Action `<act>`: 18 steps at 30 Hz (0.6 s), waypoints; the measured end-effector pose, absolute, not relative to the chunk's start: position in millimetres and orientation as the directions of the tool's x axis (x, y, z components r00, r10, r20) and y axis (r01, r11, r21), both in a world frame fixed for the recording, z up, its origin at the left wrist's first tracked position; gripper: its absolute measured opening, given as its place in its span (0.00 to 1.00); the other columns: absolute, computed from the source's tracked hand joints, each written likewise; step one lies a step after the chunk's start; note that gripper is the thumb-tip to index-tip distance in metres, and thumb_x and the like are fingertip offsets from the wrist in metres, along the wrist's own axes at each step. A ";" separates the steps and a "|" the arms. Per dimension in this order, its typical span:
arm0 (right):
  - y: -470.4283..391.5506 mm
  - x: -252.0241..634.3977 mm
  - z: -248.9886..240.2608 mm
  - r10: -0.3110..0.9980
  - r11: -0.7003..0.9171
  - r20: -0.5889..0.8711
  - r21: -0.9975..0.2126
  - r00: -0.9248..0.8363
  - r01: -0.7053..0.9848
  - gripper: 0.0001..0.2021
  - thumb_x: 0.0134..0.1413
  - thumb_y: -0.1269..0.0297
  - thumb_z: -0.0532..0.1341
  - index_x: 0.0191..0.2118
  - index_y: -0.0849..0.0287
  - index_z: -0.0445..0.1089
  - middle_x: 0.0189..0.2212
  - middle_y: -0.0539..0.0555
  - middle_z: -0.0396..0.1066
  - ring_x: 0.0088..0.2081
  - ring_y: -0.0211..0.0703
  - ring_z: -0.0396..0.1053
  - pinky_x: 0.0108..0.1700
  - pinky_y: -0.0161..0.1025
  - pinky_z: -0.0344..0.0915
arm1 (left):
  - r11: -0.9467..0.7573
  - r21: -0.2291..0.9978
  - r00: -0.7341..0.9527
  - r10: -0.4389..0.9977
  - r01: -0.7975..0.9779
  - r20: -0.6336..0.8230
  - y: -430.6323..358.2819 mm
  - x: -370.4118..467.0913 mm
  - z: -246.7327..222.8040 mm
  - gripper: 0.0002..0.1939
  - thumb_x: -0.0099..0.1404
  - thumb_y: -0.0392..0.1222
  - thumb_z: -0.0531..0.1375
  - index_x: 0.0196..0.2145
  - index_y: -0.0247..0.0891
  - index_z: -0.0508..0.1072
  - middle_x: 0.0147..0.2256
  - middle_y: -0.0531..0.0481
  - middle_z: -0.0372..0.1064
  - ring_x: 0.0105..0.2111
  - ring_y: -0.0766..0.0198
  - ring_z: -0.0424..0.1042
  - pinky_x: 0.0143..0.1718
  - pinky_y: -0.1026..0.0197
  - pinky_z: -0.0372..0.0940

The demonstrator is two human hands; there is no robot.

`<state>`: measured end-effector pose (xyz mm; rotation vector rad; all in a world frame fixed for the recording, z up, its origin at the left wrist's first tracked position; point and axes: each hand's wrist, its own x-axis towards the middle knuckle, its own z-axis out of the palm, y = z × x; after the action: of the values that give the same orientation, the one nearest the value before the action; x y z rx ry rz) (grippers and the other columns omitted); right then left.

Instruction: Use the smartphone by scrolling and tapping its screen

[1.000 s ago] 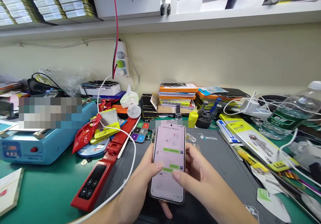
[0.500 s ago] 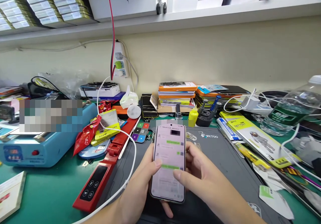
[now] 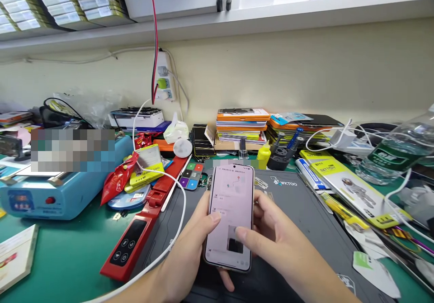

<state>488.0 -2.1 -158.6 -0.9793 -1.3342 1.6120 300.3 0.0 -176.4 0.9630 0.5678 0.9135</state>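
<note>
A smartphone (image 3: 225, 230) with a lit chat screen is held upright over the dark grey work mat (image 3: 305, 212). My left hand (image 3: 193, 239) is closed round its left edge, thumb lying on the glass and a finger showing below the lower end. On the other side my right hand (image 3: 271, 230) grips the phone's right edge, with its thumb over the lower part of the screen beside a dark picture. The fingers behind the phone are mostly hidden.
A red folding lamp-like tool (image 3: 130, 244) and a white cable (image 3: 179, 221) lie left, near a blue machine (image 3: 74, 194). Battery packs (image 3: 356, 185) and a water bottle (image 3: 396, 153) are on the right. Stacked boxes (image 3: 240, 131) stand at the back beneath a shelf (image 3: 288, 22).
The chat on the phone screen has scrolled: a map-like picture and a dark picture now show where green message bubbles were. Both hands keep their hold; the view has shifted slightly.
</note>
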 end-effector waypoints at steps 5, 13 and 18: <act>-1.2 488.0 -161.4 0.941 -0.129 -0.096 -0.988 -0.324 -0.080 0.22 0.72 0.50 0.61 0.65 0.48 0.62 0.54 0.55 0.74 0.46 0.48 0.73 0.38 0.39 0.69 | 0.273 0.876 0.542 0.840 -0.399 -0.015 0.1 300.2 -178.9 0.21 0.78 0.49 0.52 0.65 0.47 0.62 0.57 0.40 0.71 0.47 0.46 0.81 0.23 0.66 0.77; -3.1 489.4 -162.9 0.938 -0.123 -0.086 -0.989 -0.334 -0.088 0.21 0.72 0.49 0.61 0.64 0.48 0.64 0.53 0.54 0.73 0.39 0.42 0.69 0.34 0.36 0.66 | 0.279 0.869 0.544 0.839 -0.410 -0.013 0.6 298.2 -180.8 0.21 0.78 0.49 0.52 0.65 0.48 0.62 0.57 0.40 0.72 0.46 0.47 0.82 0.24 0.66 0.77; -0.3 487.8 -160.2 0.930 -0.138 -0.094 -0.986 -0.356 -0.099 0.23 0.70 0.50 0.64 0.64 0.47 0.62 0.52 0.53 0.73 0.41 0.44 0.70 0.35 0.36 0.66 | 0.279 0.860 0.525 0.851 -0.428 -0.016 0.5 299.5 -182.5 0.23 0.78 0.49 0.53 0.67 0.49 0.60 0.57 0.39 0.72 0.46 0.47 0.82 0.23 0.66 0.77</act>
<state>487.8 -0.3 -160.2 -1.0113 -1.3116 1.6158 299.5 0.5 -182.5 0.9330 0.5374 0.9144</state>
